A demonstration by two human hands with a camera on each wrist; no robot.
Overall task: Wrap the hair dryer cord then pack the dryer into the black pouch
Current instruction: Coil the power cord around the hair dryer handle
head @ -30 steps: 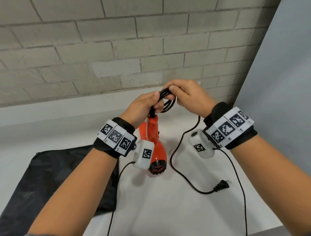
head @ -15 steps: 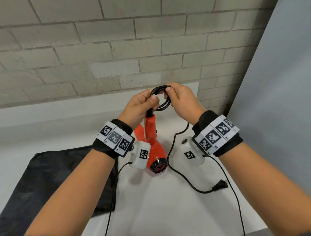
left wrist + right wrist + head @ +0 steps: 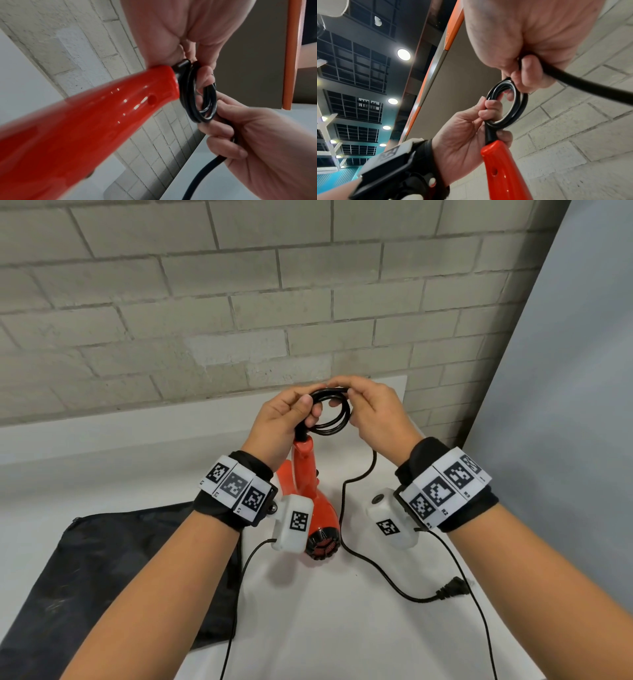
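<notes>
The red hair dryer (image 3: 310, 474) hangs handle-up above the white table, its nozzle (image 3: 321, 546) pointing down toward me. Its black cord (image 3: 330, 414) is wound into a small coil at the handle end. My left hand (image 3: 287, 419) pinches the coil (image 3: 506, 106) beside the cord's black strain relief (image 3: 181, 67). My right hand (image 3: 370, 409) grips the cord (image 3: 573, 79) at the coil's far side. The loose cord (image 3: 363, 556) runs down over the table to the plug (image 3: 452, 592). The black pouch (image 3: 113, 583) lies flat at the left.
A grey brick wall (image 3: 239, 302) rises behind the white table (image 3: 342, 628). A grey panel (image 3: 565, 405) stands at the right. Thin black wrist-camera cables (image 3: 239, 594) hang from both wrists over the table.
Both hands have moved slightly left and lower with the dryer. The coil has opened into a rounder loop between them, and the right hand has brought another stretch of cord to it.
</notes>
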